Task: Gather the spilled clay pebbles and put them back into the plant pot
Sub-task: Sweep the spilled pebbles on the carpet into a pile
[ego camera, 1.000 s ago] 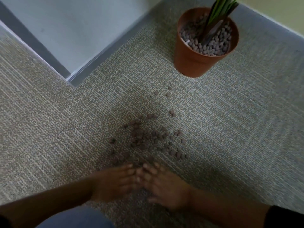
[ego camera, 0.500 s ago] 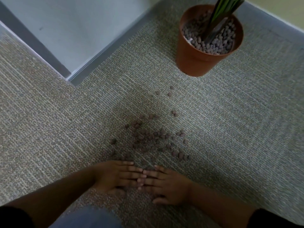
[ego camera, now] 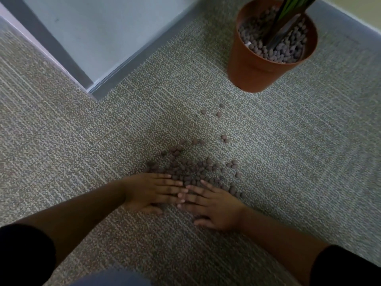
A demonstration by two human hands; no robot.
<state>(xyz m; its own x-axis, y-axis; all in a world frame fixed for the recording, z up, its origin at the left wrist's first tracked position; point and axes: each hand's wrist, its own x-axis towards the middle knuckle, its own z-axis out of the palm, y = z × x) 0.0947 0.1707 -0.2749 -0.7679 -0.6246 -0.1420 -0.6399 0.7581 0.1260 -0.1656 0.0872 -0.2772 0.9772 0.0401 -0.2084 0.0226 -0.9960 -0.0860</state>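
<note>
Spilled brown clay pebbles point(ego camera: 195, 170) lie in a loose heap on the grey carpet, with a few strays point(ego camera: 218, 114) further toward the pot. The terracotta plant pot point(ego camera: 253, 73) stands upright at the top right, filled with pebbles around green plant stems. My left hand point(ego camera: 150, 189) and my right hand point(ego camera: 214, 205) lie flat on the carpet, fingers straight and fingertips meeting, pressed against the near edge of the heap. Neither hand holds anything.
A white wall corner with a grey skirting point(ego camera: 123, 65) juts in at the top left. A second skirting point(ego camera: 350, 25) runs behind the pot at the top right. Grey carpet point(ego camera: 309, 162) lies all around. My knee point(ego camera: 111, 279) shows at the bottom edge.
Both hands have slid forward along the carpet into the pebbles, pushing them into a tighter heap. The view has shifted slightly.
</note>
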